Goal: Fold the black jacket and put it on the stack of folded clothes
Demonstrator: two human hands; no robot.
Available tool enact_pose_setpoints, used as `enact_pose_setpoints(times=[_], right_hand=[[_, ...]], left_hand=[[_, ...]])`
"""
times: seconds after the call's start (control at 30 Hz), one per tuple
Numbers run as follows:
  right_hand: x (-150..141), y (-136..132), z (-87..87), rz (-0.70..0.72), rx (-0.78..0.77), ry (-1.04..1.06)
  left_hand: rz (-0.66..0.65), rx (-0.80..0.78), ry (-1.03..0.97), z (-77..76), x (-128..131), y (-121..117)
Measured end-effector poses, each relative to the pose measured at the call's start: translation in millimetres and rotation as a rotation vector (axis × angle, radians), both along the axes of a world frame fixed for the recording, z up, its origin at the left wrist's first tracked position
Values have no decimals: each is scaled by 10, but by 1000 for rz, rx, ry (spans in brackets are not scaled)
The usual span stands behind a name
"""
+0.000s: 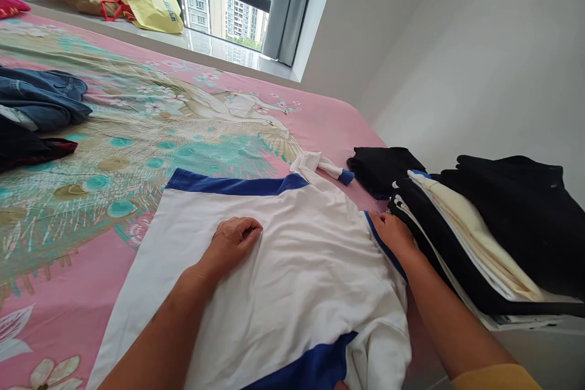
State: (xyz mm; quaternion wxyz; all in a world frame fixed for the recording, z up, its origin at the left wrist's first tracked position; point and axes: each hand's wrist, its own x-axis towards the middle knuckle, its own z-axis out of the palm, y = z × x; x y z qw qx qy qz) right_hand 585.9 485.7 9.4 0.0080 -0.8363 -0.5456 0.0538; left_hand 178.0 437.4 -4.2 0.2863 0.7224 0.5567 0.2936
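Note:
A white long-sleeved shirt [292,256] with blue trim lies spread on the bed, its surface wrinkled. My left hand [235,239] is closed on the middle of the shirt, pinching the cloth where a crease runs down from the fingers. At the blue-edged collar on the right, my right hand [392,233] grips the fabric between thumb and fingers. A blue band [233,184] runs along the far side, and another blue panel [315,362] shows at the near side. One sleeve with a blue cuff [346,177] lies bent beyond the shirt.
On the right stands a stack of folded clothes [475,237], mostly black with some cream and white. A black folded garment [386,167] lies beside it. Jeans [43,97] and dark clothing [27,146] rest at left on the pink patterned bedsheet [82,292]. A yellow bag [148,0] sits on the windowsill.

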Motion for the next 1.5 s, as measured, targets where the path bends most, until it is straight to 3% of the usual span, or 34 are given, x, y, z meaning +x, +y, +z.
enact_pose_setpoints(times=[0.1,0.27,0.43,0.6,0.7,0.83,0.97,1.07,1.17,1.37,1.43,1.5], right_hand=[[78,129,-74,-29,-22,-13],[84,66,-251,-90,62,-131],[99,-57,-220,-43,11,-97],[238,-631,-178,-32,-48,-33],[278,-1020,-217,-52,11,10],[281,-1278,-248,-78,51,68],[320,-1291,-267,-189,-5,211],[340,-1246,-306,-201,111,322],[289,-1215,-322,-222,157,164],[106,-1257,-167,-210,16,-102],[39,-1270,-97,-141,106,-79],[-71,-1246,-48,38,258,54]], left_hand=[[3,-7,-12,-19,-2,5],[-7,-4,-9,-62,-10,28],[-1,-1,-21,-52,-12,24],[-6,-4,-17,-57,-19,26],[-12,3,-10,-67,-20,37],[-7,-7,-4,-63,-16,51],[-10,-5,7,-58,-18,53],[-7,-12,-1,-62,-24,48],[-4,-17,-23,-59,-31,40],[-3,-18,-33,-36,-34,29],[1,-11,-20,-48,-26,34],[2,21,4,-72,-17,42]])
